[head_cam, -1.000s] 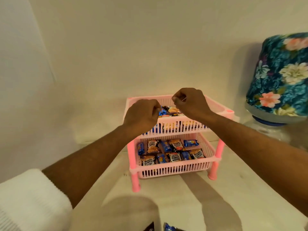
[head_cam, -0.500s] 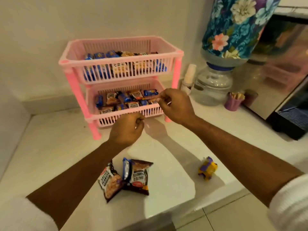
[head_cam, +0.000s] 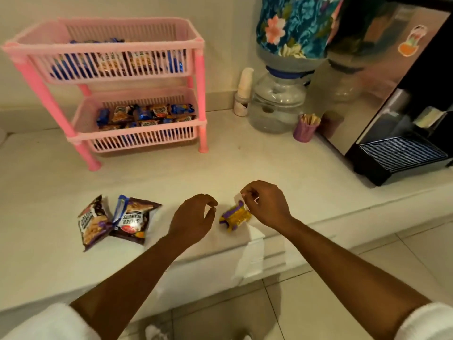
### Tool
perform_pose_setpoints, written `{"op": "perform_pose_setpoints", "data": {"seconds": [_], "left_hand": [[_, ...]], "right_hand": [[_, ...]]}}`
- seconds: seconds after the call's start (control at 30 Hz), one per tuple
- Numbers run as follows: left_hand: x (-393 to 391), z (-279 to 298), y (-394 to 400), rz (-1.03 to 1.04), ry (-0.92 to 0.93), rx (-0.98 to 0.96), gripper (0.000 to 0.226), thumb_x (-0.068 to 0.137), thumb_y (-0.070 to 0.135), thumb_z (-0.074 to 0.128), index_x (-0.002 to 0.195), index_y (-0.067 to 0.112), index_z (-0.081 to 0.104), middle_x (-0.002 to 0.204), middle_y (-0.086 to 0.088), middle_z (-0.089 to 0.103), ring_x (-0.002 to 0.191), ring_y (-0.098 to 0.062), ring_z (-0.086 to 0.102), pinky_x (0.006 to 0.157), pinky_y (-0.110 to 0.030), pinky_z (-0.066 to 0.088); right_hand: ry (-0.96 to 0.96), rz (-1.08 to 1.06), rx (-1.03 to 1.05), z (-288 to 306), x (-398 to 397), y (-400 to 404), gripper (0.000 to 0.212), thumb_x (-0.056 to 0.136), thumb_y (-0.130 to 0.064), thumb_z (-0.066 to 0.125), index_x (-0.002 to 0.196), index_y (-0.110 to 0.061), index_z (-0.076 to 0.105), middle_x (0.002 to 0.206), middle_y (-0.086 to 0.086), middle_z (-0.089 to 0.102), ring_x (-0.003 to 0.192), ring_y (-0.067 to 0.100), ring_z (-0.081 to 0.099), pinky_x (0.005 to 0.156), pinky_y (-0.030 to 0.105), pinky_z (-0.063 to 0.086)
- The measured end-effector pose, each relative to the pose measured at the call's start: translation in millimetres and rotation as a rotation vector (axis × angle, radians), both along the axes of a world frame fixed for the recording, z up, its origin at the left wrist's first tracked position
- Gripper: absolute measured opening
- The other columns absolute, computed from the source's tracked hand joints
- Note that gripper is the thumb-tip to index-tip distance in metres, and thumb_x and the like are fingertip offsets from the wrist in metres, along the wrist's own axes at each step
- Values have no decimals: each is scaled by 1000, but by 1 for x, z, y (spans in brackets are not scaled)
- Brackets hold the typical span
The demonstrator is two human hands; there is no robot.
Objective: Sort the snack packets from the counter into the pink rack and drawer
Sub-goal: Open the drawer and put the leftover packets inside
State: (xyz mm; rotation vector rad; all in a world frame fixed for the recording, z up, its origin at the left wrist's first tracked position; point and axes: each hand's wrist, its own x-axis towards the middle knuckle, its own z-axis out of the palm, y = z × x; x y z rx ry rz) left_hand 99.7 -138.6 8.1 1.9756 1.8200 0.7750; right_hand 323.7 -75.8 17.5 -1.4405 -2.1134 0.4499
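Note:
A two-tier pink rack (head_cam: 201, 94) stands at the back left of the white counter, both baskets holding several snack packets. Near the front edge lie a brown peanut packet (head_cam: 93, 223), a blue packet edge (head_cam: 120, 209) and a dark salted-peanuts packet (head_cam: 134, 220), overlapping. A small yellow and purple packet (head_cam: 234, 216) lies to their right. My left hand (head_cam: 193, 218) hovers just left of that packet, fingers curled and apart, holding nothing. My right hand (head_cam: 266, 204) sits just right of and above it, fingertips pinched near its top corner; whether they touch it is unclear.
A water bottle with a floral cover (head_cam: 291, 28) sits on a clear dispenser base (head_cam: 277, 106) at the back. Beside it are a small white bottle (head_cam: 244, 94) and a purple cup of sticks (head_cam: 305, 128). A black coffee machine (head_cam: 402, 148) occupies the right. Tiled floor lies below the counter edge.
Both hands have come back from the rack toward the counter's front edge and now flank the yellow and purple packet. The view has tilted down and right.

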Motion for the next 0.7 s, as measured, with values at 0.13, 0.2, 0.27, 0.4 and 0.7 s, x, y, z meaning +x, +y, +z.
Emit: {"op": "perform_pose_setpoints", "data": {"seconds": [0.13,0.2,0.27,0.4,0.7], "left_hand": [[53,-4,-11,-34,-29,-67,19,92,25,57,106,26,70,105,7,71,96,-15,66,84,-29,52],[71,-8,-15,-78,-45,-60,20,92,25,57,106,26,71,107,6,72,95,-15,67,85,-30,54],[86,-15,-20,-120,-97,-74,19,93,23,57,107,23,70,114,6,71,99,-13,66,89,-31,55],[101,-33,-23,-189,-92,-124,17,92,20,60,107,20,68,117,4,65,100,-15,64,88,-33,56],[117,-71,-30,-292,76,-174,45,95,21,54,140,18,49,142,2,49,135,-14,43,112,-23,37]], "right_hand": [[25,-66,-55,-22,46,-24,7,89,-30,62,87,-33,69,86,-18,68,73,-1,62,69,24,53],[42,-94,-53,-32,62,-33,7,89,-30,63,87,-33,69,85,-20,67,73,-3,62,67,21,53],[77,-144,-71,-39,76,-40,9,89,-28,63,87,-33,70,84,-21,68,74,-3,63,67,19,53],[136,-252,-146,-48,95,-52,12,90,-29,61,84,-34,69,78,-20,69,71,-3,64,63,19,50],[346,-521,-272,-61,107,-70,17,88,-22,65,78,-35,69,76,-20,69,75,-7,63,60,13,42]]}}
